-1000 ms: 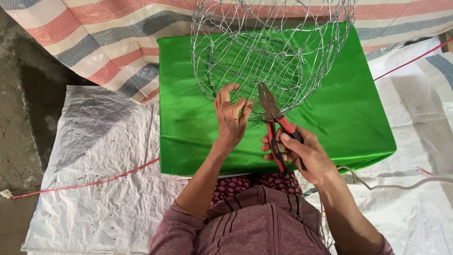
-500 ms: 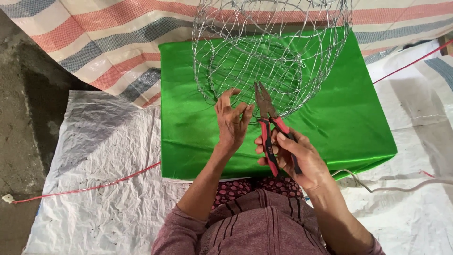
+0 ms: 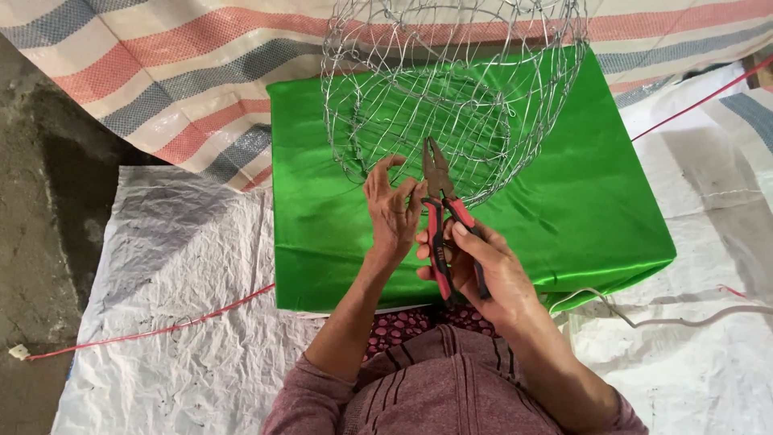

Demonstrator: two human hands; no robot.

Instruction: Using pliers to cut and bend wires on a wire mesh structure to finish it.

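Across the top of the frame a striped tarp (image 3: 145, 89) is lying under a green-covered tabletop (image 3: 596, 201), which is carrying a round wire basket (image 3: 455, 89) in the upper middle. At centre, the right hand (image 3: 483, 270) is gripping red-and-black pliers (image 3: 441, 217), fingers wrapped around the handles, tips nearly together and pointing up at the basket's lower edge. The left hand (image 3: 392, 211) is touching that wire, fingers loosely curled.

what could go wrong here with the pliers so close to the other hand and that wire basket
The pliers in the right hand point at the wire basket right beside the left hand's fingers, so a slip could pinch or jab them. Loose wire ends may scratch skin. The basket sits on slick green cloth and looks unsteadied, so it might shift under a pull.
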